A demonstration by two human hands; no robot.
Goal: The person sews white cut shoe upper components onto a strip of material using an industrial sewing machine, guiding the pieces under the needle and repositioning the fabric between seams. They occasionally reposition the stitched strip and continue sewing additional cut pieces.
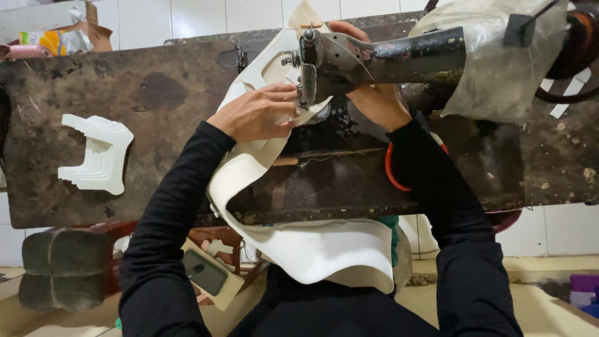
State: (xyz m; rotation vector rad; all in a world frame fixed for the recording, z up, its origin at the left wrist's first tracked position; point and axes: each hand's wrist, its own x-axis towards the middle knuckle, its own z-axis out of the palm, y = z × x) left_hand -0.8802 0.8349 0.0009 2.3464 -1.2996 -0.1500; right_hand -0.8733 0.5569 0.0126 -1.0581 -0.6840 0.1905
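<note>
A long cream leather strip (299, 243) ran from the lap up to the sewing machine (374, 62) needle. The left hand (259, 113) pressed it flat, fingers together; the right hand (374, 100) gripped its far end. Cut white pieces (97, 153) lay on the worn dark desk (162, 93), white tiled wall (206, 15) beyond.

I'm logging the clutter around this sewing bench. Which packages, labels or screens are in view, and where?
Cardboard box: top left behind the table, brown, flaps open.
Printed packet: beside that box, crinkled, yellow, green and orange.
Phone: below the table by the left elbow, dark rectangular screen, resting on a cream-coloured piece.
No signs visible.
</note>
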